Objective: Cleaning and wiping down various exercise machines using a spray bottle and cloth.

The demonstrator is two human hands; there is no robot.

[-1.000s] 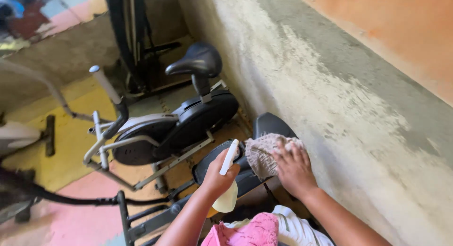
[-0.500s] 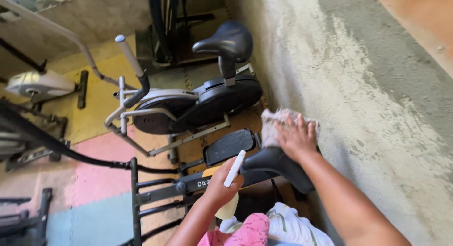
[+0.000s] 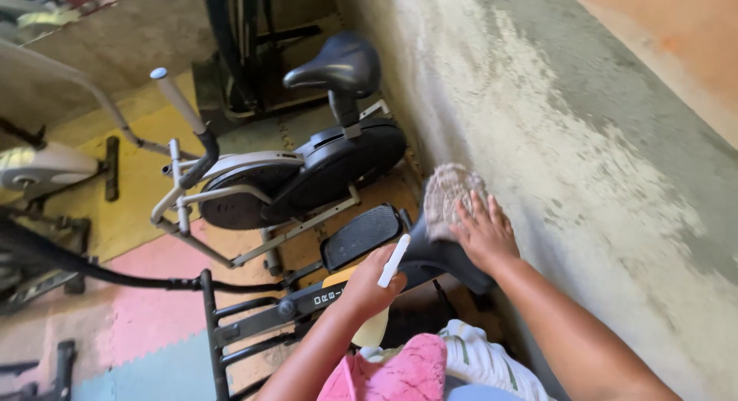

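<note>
Gym floor, right hand (image 3: 483, 236) flat on cloth (image 3: 447, 197)

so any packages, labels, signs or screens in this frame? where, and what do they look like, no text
Label: pale lettering printed on the black frame bar of the near machine, just left of the left hand.
Spray bottle: held in the left hand, white trigger top, yellowish body; no label visible.
No signs or screens in view.
The right hand presses a grey cloth on the near black seat.
</note>
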